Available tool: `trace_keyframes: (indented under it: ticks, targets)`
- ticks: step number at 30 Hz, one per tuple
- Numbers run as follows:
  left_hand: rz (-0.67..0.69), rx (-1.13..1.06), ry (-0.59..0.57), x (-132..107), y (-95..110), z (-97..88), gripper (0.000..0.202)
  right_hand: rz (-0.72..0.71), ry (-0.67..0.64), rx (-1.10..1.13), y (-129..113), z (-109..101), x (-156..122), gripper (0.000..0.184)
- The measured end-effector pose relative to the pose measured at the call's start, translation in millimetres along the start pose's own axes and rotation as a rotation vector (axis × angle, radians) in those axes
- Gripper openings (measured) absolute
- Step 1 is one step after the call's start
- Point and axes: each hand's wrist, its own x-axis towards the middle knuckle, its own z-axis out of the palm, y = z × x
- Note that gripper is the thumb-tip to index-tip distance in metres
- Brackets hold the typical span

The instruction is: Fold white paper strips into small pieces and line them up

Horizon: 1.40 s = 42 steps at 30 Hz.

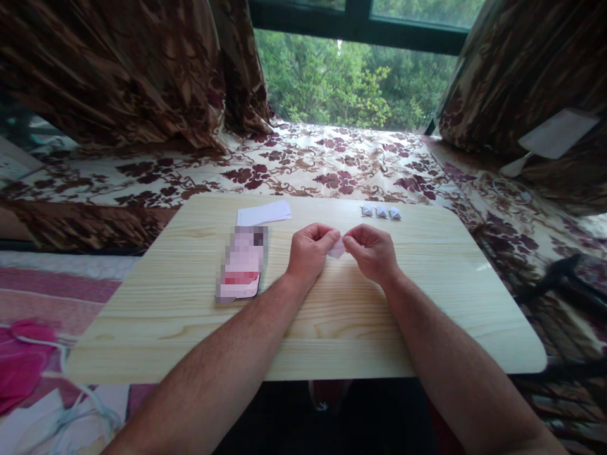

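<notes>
Through the head camera I look down at my two hands, which meet over the middle of the pale wooden table (332, 341). Between them is the small white paper piece (337, 249). It seems lifted a little above the table top, though I cannot tell if its lower corner touches the wood. My left hand (308, 253) pinches its left side between thumb and forefinger, and my right hand (372, 253) pinches its right edge in the same way. The other fingers of both hands are curled in toward the palms. In my judgement the step in hand is a fold or a crease on this piece. To do it well I should hold the paper close to the fold line and bring the edges exactly together before I press. Then I should run a nail along the crease with even pressure, because a piece so small slips and turns easily. The three folded paper pieces (381, 212) at the far side, to the right of my hands, can serve as a model for the shape. To the far left of the hands lie the white paper slips (263, 213), and nearer than these a phone (241, 264) lies flat.
</notes>
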Motion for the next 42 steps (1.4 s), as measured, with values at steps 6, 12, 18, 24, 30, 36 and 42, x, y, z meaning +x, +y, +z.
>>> trace_keyframes:
  ticks: [6,12,18,24,30,36,42]
  targets:
    - [0.048,0.200,-0.110,0.4,3.4,-4.0,0.022,0.030,0.040,0.003,5.0,-1.8,2.8,0.014]
    - [0.095,0.307,-0.106,-0.8,2.1,-4.4,0.021,0.040,0.034,-0.010,5.8,-2.5,3.5,0.014]
    - [0.064,0.273,-0.121,0.6,1.0,-3.9,0.022,0.037,0.038,-0.019,5.7,-2.1,3.9,0.014]
    - [0.084,0.286,-0.138,-0.8,2.3,-3.4,0.026,0.039,0.066,-0.023,4.2,-3.2,4.9,0.014]
    - [0.101,0.286,-0.153,-1.7,3.3,-3.4,0.025,0.036,0.057,-0.009,2.2,-3.2,5.0,0.014]
    - [0.057,0.241,-0.234,-3.1,4.5,-3.0,0.023,0.031,0.072,0.009,3.5,-5.5,4.8,0.012]
    - [0.095,0.298,-0.239,-4.1,0.0,-2.9,0.022,0.040,0.096,0.035,2.7,-4.9,5.4,0.011]
